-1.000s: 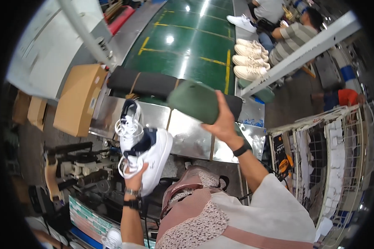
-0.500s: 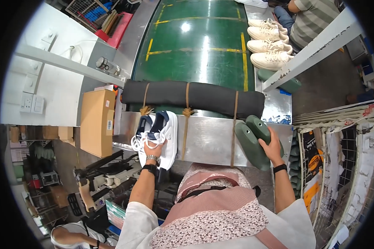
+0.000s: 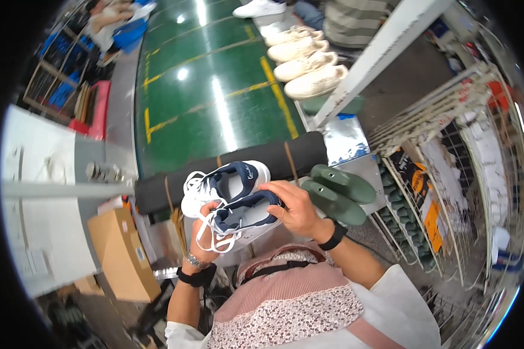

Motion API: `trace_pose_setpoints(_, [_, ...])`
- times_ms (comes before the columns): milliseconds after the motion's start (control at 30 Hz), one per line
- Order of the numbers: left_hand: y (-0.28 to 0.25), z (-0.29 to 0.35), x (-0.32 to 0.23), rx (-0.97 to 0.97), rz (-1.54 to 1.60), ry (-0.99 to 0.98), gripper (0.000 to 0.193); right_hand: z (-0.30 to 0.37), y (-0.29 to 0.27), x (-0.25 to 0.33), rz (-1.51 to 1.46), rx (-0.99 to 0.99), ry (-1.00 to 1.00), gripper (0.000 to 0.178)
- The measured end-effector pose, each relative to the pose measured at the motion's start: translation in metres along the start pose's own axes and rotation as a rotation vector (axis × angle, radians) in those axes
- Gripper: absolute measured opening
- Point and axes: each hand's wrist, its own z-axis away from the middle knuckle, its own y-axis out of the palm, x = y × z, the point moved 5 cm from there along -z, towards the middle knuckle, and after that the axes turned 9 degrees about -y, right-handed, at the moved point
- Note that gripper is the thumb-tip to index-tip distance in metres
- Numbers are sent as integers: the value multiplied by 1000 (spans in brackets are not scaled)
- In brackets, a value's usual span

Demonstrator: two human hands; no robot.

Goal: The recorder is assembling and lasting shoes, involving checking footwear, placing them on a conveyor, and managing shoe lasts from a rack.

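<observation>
A pair of white sneakers with navy linings is held up in front of me, side by side, openings upward. My left hand [image 3: 202,241] grips them near the toes, by the loose white laces of the near sneaker [image 3: 251,216]. My right hand [image 3: 297,210] is closed on the heel collar of that near sneaker, thumb at its rim. The far sneaker [image 3: 259,173] lies against it, in front of the black roll. Just right of my right hand, two dark green shoe lasts [image 3: 337,195] rest together on the metal bench end, untouched.
A black padded roll [image 3: 300,154] is tied across the end of the green conveyor belt [image 3: 198,110]. Cream sneakers [image 3: 315,82] line its right edge beside a slanted white post [image 3: 378,61]. A cardboard box [image 3: 122,250] stands left; a wire rack [image 3: 448,192] stands right. Other people sit farther off.
My right hand has let go of the green lasts, now lying on the bench, and moved left onto the near sneaker's heel. The sneakers have turned, heels toward the right. The view has swung right.
</observation>
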Motion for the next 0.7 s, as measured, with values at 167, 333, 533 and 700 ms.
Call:
trace_pose_setpoints(167, [71, -13, -73, 202, -969, 465, 74, 3, -28, 1, 134, -301, 195, 21])
trace_pose_setpoints(333, [55, -35, -86, 323, -1024, 451, 81, -39, -85, 16, 57, -305, -19, 47])
trace_pose_setpoints(533, [106, -36, -112, 460, -1192, 507, 76, -46, -72, -17, 54, -12, 240, 49])
trace_pose_setpoints(700, [113, -64, -123, 465, -1256, 519, 61, -30, -69, -42, -120, -258, 213, 47])
